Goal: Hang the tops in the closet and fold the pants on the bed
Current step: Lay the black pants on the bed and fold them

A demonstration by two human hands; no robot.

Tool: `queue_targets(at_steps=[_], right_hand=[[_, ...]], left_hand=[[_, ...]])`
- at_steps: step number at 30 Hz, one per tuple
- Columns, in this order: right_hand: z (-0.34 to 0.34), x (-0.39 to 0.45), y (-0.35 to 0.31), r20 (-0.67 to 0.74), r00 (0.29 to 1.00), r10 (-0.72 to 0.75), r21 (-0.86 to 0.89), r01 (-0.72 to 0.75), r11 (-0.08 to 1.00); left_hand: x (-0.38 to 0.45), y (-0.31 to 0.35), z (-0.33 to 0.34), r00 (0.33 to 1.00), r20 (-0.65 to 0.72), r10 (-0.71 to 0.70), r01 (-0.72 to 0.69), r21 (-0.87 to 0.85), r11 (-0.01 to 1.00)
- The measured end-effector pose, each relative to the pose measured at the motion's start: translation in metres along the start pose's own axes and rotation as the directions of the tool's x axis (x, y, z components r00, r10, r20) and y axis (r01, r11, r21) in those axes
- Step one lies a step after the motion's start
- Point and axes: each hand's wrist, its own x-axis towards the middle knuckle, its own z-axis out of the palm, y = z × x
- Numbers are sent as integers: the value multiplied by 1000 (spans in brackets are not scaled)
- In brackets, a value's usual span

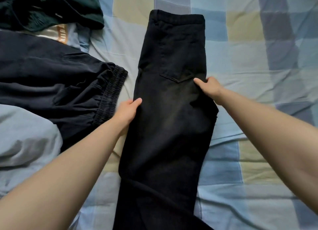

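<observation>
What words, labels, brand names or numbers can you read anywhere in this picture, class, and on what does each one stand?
No text can be read for certain.
Orange strip with pale lettering, on the light cloth poking out between the dark green garment and the navy garment: printed characters are there, but turned sideways and too blurred to read.
Black pants: no label or print visible.
Checked bedsheet: no writing.

Pants [170, 109] lengthwise on bed [249, 66]; second garment [51, 78] left; third garment [51, 6] behind it.
</observation>
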Motion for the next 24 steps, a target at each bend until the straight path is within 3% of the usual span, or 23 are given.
queue_targets(at_steps=[3, 5, 7, 9, 12, 13, 15, 17, 21, 24], right_hand=[[-7, -1, 7, 50, 998, -27, 246, 14, 969], [-15, 3, 11, 119, 993, 26, 447, -77, 891], [-20, 5, 23, 159, 986, 51, 502, -125, 856], [-21, -1, 43, 128, 992, 5, 390, -55, 919], [-13, -14, 71, 54, 996, -77, -12, 78, 997], [-10, -17, 77, 31, 996, -87, -21, 87, 996], [-11, -15, 87, 15, 998, -56, 199, 52, 979], [-16, -13, 94, 56, 997, 44, 443, -65, 894], [-14, -12, 105, 108, 978, 179, 556, -208, 804], [-11, -20, 110, 133, 957, 256, 759, -265, 594]], left_hand=[[17, 13, 12, 998, -15, -62, 60, -82, 995], [21, 15, 15, 994, -42, -98, 93, -109, 990], [23, 12, 14, 990, -78, -118, 108, -119, 987], [22, 9, 17, 986, -105, -129, 117, -109, 987], [20, 11, 21, 984, -108, -144, 134, -95, 986], [20, 11, 20, 983, -108, -147, 136, -100, 986], [20, 12, 20, 985, -115, -127, 115, -104, 988], [19, 10, 19, 989, -128, -81, 69, -97, 993], [17, 3, 27, 987, -155, -45, 25, -131, 991], [13, -1, 22, 988, -118, -101, 81, -159, 984]])
